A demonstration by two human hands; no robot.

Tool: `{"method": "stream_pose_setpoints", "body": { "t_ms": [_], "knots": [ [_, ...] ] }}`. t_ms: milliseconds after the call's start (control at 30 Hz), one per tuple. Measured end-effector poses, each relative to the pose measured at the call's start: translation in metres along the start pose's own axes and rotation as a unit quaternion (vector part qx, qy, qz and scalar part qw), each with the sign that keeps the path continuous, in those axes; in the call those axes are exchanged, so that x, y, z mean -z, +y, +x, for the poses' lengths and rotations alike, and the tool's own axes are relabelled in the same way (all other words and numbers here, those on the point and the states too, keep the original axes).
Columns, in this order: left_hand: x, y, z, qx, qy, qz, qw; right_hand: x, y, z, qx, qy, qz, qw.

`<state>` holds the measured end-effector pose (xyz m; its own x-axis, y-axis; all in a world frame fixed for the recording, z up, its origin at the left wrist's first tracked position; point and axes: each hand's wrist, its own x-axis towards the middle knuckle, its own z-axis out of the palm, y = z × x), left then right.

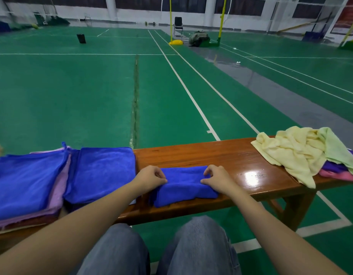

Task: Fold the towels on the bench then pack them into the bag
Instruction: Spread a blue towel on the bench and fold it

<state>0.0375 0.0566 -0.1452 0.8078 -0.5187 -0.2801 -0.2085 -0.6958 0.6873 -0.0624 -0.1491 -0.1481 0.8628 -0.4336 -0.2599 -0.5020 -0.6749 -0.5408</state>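
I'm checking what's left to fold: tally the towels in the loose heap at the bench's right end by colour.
Pale yellow towel: at least 1
Light green towel: 1
Purple towel: 1
Pink towel: 1
Total: at least 4

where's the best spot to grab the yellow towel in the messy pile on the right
Likely the yellow towel by its corner that trails to the near edge of the bench. It lies free there, clear of the other towels, so a pinch from the near side should lift it without dragging them.

Green court floor (72, 96), black chair (178, 23) — yellow net post (222, 18)
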Motion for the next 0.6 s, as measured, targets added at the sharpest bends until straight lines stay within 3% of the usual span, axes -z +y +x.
{"method": "stream_pose_setpoints", "body": {
  "t_ms": [100,300,433,600],
  "knots": [
    [-0.006,0.000,-0.001,0.026,0.037,0.054,0.998,-0.002,-0.001,-0.004,-0.010,0.021,0.027,0.999],
    [-0.008,0.014,-0.004,0.090,0.010,0.075,0.993,0.000,-0.001,-0.014,-0.003,0.017,0.032,0.999],
    [-0.004,0.029,-0.006,0.174,-0.048,-0.015,0.983,-0.001,-0.004,-0.020,-0.015,0.083,-0.011,0.996],
    [-0.004,0.029,-0.005,0.192,-0.026,-0.106,0.975,-0.004,-0.004,-0.020,0.006,0.047,0.116,0.992]
  ]
}}
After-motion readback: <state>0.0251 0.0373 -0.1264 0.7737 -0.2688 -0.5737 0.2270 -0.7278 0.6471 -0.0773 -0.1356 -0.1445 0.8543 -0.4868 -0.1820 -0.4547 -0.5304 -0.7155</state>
